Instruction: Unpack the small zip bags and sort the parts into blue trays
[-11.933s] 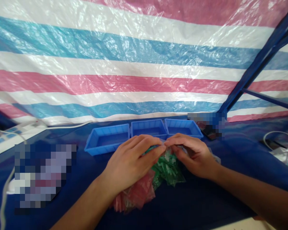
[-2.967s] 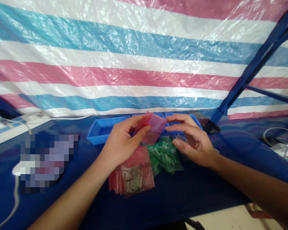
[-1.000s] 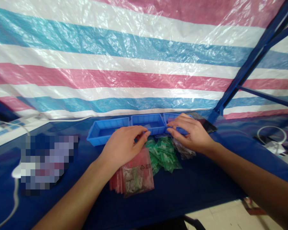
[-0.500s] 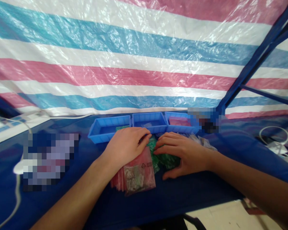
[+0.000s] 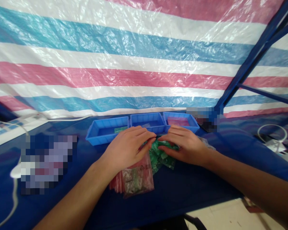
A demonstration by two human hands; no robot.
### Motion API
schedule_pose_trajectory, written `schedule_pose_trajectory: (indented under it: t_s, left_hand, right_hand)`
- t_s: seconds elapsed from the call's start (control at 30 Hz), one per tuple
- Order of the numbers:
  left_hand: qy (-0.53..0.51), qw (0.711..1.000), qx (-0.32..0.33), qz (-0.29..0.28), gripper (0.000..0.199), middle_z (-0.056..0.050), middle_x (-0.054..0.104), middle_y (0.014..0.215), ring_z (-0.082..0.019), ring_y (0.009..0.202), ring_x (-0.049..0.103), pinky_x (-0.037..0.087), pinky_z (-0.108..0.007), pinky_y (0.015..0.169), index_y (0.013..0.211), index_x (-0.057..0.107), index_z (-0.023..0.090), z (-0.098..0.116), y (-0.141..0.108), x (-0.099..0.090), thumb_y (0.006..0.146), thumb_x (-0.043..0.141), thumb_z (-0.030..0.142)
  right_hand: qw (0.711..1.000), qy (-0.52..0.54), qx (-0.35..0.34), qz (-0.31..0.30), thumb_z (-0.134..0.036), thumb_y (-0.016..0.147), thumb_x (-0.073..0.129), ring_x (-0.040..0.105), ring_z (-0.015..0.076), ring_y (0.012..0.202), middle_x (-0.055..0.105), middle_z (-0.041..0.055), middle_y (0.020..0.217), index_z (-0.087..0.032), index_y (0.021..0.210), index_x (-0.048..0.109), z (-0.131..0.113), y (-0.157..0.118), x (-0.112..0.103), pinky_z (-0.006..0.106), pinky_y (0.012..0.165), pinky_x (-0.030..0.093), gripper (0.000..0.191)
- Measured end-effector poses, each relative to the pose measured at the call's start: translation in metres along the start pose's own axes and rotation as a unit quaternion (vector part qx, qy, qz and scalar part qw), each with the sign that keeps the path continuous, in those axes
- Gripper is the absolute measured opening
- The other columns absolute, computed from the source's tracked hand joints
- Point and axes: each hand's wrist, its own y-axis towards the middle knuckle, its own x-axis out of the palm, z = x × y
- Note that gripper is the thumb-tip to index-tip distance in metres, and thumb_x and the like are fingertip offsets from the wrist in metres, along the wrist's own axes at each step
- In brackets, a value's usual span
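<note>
My left hand [image 5: 128,147] lies over a stack of pink plastic bags [image 5: 138,182], the top one see-through with small pieces inside. Its thumb and forefinger tips come together in a pinch above the edge of the green bags; what they hold, if anything, is hidden. My right hand [image 5: 185,145] arches over a loose heap of small green plastic bags [image 5: 157,158], touching its upper right side. A gap shows between its thumb and curved fingers, with green plastic behind. Both hands face each other across the heap.
Behind the hands stand three blue trays: the left tray [image 5: 99,139] with a green item, the middle tray [image 5: 146,118], and the right tray [image 5: 166,115] with pink bags. Clear bags [image 5: 208,143] lie beyond my right wrist. A white cable [image 5: 14,204] runs at left.
My right hand has drawn up and slightly away from me, uncovering more of the green heap. My left hand's fingertips have moved a little right, with thumb and forefinger closer together.
</note>
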Motion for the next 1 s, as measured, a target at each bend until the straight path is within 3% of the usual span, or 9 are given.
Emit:
schedule_pose_trajectory:
  t_s: [0.1,0.2,0.37,0.47,0.63,0.77,0.87,0.93,1.0]
  left_hand:
    - [-0.008,1.0,-0.025,-0.007,0.038,-0.008,0.082,0.12,-0.028,0.11,0.077,0.057,-0.043,0.098,0.144,0.067,0.024,0.002,-0.001,-0.001,0.113,0.053,0.04]
    - [-0.026,0.999,-0.039,-0.012,0.052,-0.006,0.082,0.126,-0.029,0.117,0.076,0.057,-0.045,0.102,0.159,0.053,0.026,0.005,-0.001,-0.004,0.112,0.056,0.046]
    - [-0.071,0.996,-0.051,-0.013,0.075,-0.003,0.08,0.135,-0.029,0.129,0.073,0.052,-0.047,0.115,0.168,0.04,0.033,0.015,-0.001,-0.006,0.103,0.071,0.056]
    - [-0.108,0.992,-0.069,-0.02,0.084,-0.003,0.081,0.132,-0.028,0.124,0.075,0.056,-0.045,0.111,0.171,0.034,0.034,0.02,0.001,-0.002,0.1,0.075,0.056]
    - [-0.163,0.983,-0.083,0.015,0.061,0.003,0.081,0.108,-0.019,0.095,0.078,0.059,-0.032,0.088,0.165,0.041,0.036,0.024,0.004,0.001,0.109,0.064,0.036]
    - [-0.203,0.969,-0.113,0.085,0.054,0.001,0.076,0.1,-0.015,0.08,0.072,0.053,-0.023,0.066,0.159,0.048,0.027,0.024,0.004,-0.004,0.108,0.064,0.034]
    - [-0.217,0.962,-0.129,0.107,0.048,-0.001,0.077,0.102,-0.014,0.076,0.07,0.046,-0.02,0.053,0.154,0.056,0.026,0.021,0.004,-0.007,0.108,0.065,0.037]
    - [-0.208,0.964,-0.115,0.118,0.034,-0.002,0.079,0.107,-0.015,0.084,0.073,0.05,-0.021,0.059,0.142,0.067,0.027,0.018,0.004,-0.008,0.11,0.062,0.036]
    - [-0.197,0.968,-0.091,0.128,0.026,-0.003,0.08,0.114,-0.018,0.098,0.075,0.058,-0.025,0.078,0.13,0.075,0.026,0.016,0.005,-0.009,0.112,0.058,0.032]
  right_hand:
    - [0.998,0.014,0.041,0.04,-0.028,0.106,0.071,0.069,0.019,0.074,0.078,0.0037,0.086,-0.023,0.112,0.079,0.0,-0.001,-0.004,0.034,0.074,0.057,0.012]
    - [0.983,0.056,0.142,0.102,-0.032,0.104,0.074,0.063,0.0147,0.064,0.072,-0.0004,0.076,-0.023,0.109,0.082,-0.002,0.0,-0.006,0.029,0.065,0.052,0.013]
    - [0.926,0.177,0.263,0.206,-0.036,0.097,0.081,0.061,0.0145,0.066,0.067,-0.0012,0.072,-0.021,0.096,0.082,-0.004,0.001,0.002,0.028,0.067,0.052,0.015]
    - [0.894,0.24,0.297,0.233,-0.04,0.096,0.083,0.061,0.014,0.067,0.07,0.0006,0.078,-0.02,0.092,0.08,-0.007,0.001,0.008,0.028,0.066,0.052,0.02]
    - [0.876,0.326,0.301,0.189,-0.047,0.097,0.081,0.066,0.0161,0.074,0.075,0.0038,0.088,-0.022,0.099,0.08,-0.013,0.002,0.009,0.028,0.068,0.054,0.026]
    - [0.864,0.393,0.287,0.129,-0.042,0.099,0.079,0.064,0.0146,0.074,0.071,0.0008,0.088,-0.025,0.129,0.074,-0.014,0.004,0.005,0.026,0.067,0.054,0.035]
    - [0.855,0.429,0.265,0.125,-0.036,0.1,0.08,0.065,0.014,0.072,0.07,-0.0008,0.087,-0.028,0.142,0.068,-0.012,0.003,0.004,0.026,0.066,0.056,0.045]
    - [0.862,0.424,0.253,0.121,-0.034,0.102,0.077,0.067,0.0135,0.072,0.072,0.0015,0.095,-0.028,0.133,0.075,-0.011,0.003,0.002,0.027,0.066,0.058,0.032]
    - [0.876,0.404,0.242,0.107,-0.031,0.104,0.074,0.07,0.0127,0.073,0.072,0.0039,0.105,-0.027,0.121,0.081,-0.012,0.002,0.0,0.027,0.068,0.06,0.018]
